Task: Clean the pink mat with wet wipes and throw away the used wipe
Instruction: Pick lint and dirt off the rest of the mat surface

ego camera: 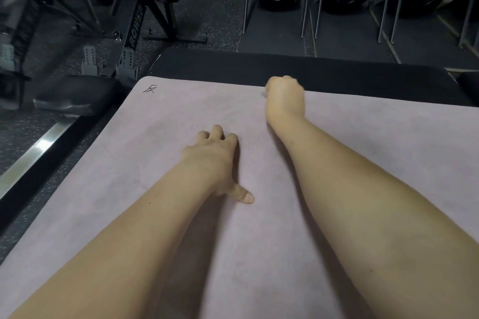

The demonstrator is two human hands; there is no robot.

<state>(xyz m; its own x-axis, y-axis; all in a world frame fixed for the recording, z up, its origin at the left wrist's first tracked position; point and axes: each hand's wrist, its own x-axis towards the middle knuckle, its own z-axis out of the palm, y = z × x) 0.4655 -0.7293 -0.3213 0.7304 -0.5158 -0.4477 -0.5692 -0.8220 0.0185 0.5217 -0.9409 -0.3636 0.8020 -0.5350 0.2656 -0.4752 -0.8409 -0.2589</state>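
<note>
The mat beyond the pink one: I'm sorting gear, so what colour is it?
The far mat is plain black, clearest in the head view.

The pink mat (181,116) looks matt and soft, like suede cloth. The black mat (259,65) under it is matt too. The rowing machine rail (39,153) is shiny metal.

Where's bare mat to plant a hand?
Free on the pink mat: far-left corner, between the marking and left grip; right side beyond the right forearm. Crowded: centre and far edge, where right grip holds the wipe.
</note>
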